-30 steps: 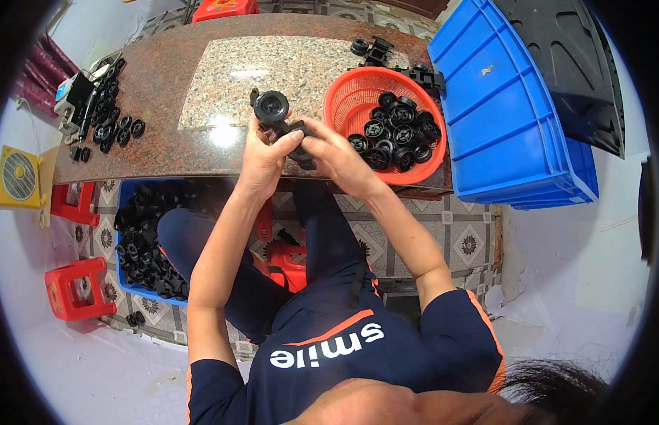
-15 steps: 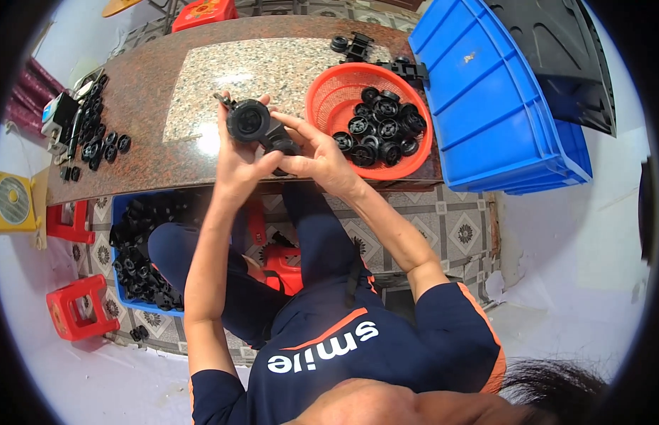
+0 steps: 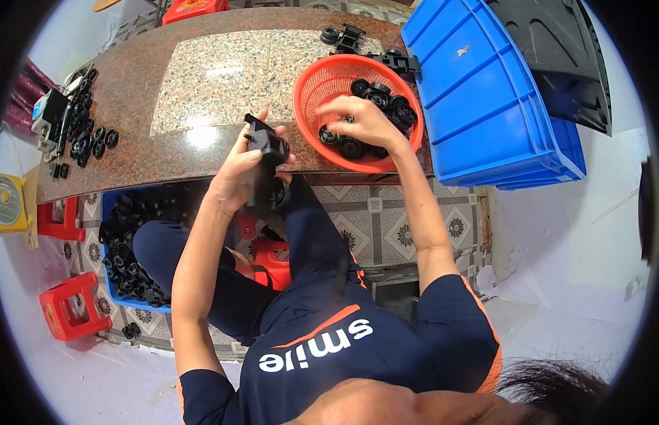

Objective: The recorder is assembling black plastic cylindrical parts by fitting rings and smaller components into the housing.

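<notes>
The left hand [image 3: 235, 172] grips 1 black part [image 3: 270, 150] that looks light, hard and slick, best held round its middle. The right hand [image 3: 368, 124], fingers spread, is above wheels [image 3: 350, 148].

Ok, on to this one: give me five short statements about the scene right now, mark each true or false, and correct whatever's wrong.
1. The left hand is holding a black part. True.
2. The wheels in the red basket are white. False: the wheels in the red basket are black.
3. The right hand is over the basket, its fingers apart. True.
4. The large blue bin stands to the left of the basket. False: the large blue bin is to its right.
5. A cluster of loose wheels lies toward the left end of the table. True.
</notes>
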A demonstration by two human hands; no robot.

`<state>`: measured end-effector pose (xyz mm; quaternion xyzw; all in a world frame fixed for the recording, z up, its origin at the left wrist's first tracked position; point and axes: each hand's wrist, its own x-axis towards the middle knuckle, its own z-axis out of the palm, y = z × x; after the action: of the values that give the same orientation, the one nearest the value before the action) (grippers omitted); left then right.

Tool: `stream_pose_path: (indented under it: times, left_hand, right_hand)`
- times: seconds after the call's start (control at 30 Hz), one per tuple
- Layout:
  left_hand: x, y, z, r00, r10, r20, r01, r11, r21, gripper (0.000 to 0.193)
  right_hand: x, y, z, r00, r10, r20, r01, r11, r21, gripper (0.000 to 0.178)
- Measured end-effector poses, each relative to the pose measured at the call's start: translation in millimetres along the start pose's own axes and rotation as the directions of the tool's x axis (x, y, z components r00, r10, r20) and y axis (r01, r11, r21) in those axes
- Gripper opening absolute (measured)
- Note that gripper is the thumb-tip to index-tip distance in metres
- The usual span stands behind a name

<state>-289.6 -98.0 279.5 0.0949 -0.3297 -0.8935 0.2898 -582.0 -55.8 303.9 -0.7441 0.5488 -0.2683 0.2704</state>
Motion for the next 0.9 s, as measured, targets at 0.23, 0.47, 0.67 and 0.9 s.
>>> stream_pose_path:
  times: [0.23, 0.47, 0.67, 0.9]
  left_hand:
    - [9.1, -14.3, 3.0, 0.971, 0.067, -0.231, 0.008, 0.950, 0.311, 0.102]
    - [7.8, -20.1, -2.3, 0.944, 0.166, -0.284, 0.020, 0.833, 0.554, 0.104]
    - [10.2, -23.2, -12.5, 0.932, 0.213, -0.293, 0.031, 0.759, 0.650, 0.105]
    - [9.9, -22.5, -12.8, 0.941, 0.214, -0.263, 0.008, 0.761, 0.649, 0.105]
  right_hand:
    - [-1.0, 37.5, 40.3, 0.992, 0.124, -0.020, -0.121, 0.892, -0.437, 0.035]
    - [7.0, -25.9, 39.8, 0.960, 0.058, -0.274, 0.007, 0.973, 0.233, 0.023]
    - [8.8, -69.7, 39.5, 0.991, 0.128, -0.030, -0.071, 0.713, 0.698, 0.023]
    - [15.3, -53.2, 54.6, 0.949, 0.189, 0.253, -0.313, 0.674, 0.670, 0.024]
